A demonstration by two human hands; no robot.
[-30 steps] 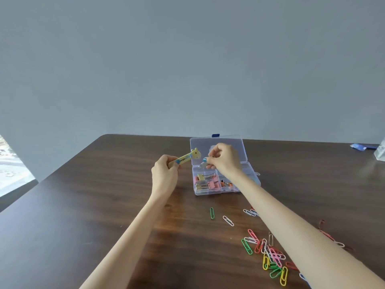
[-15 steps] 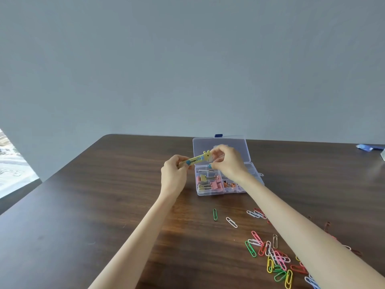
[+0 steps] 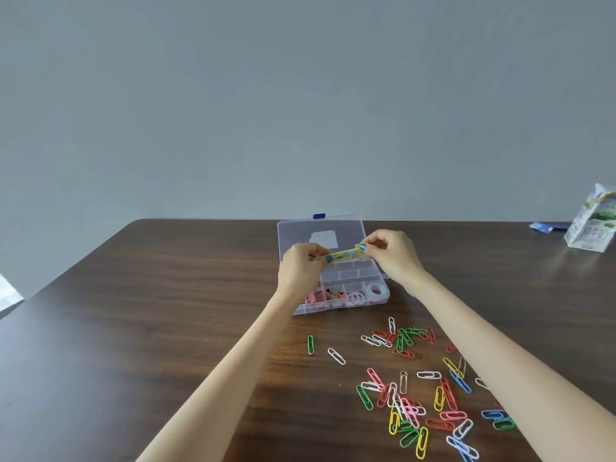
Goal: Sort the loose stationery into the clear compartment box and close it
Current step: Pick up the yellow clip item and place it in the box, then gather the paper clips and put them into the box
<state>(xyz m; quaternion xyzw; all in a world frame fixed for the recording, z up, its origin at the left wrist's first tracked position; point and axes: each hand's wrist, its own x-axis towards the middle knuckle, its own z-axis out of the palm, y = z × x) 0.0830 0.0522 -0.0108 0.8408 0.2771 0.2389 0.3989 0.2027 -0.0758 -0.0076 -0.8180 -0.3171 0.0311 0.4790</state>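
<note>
A clear compartment box (image 3: 346, 281) lies open on the dark wooden table, its lid (image 3: 320, 238) tipped back toward the wall. Binder clips, rings and a pale tape roll (image 3: 377, 290) sit in its front cells. Above the box I hold a yellow giraffe-shaped stationery piece (image 3: 345, 254) level by both ends. My left hand (image 3: 301, 270) pinches its left end and my right hand (image 3: 391, 253) pinches the giraffe head end. Several coloured paper clips (image 3: 410, 395) lie loose on the table in front of the box.
A lone green clip (image 3: 310, 345) and a white clip (image 3: 336, 356) lie left of the main scatter. A carton (image 3: 591, 225) and a blue wrapper (image 3: 541, 227) stand at the far right. The table edge (image 3: 66, 278) runs diagonally at the left.
The yellow piece moved right over the box and went level. My right hand shifted right, uncovering the box's right cells, and now grips the giraffe head end. The view swung right.
</note>
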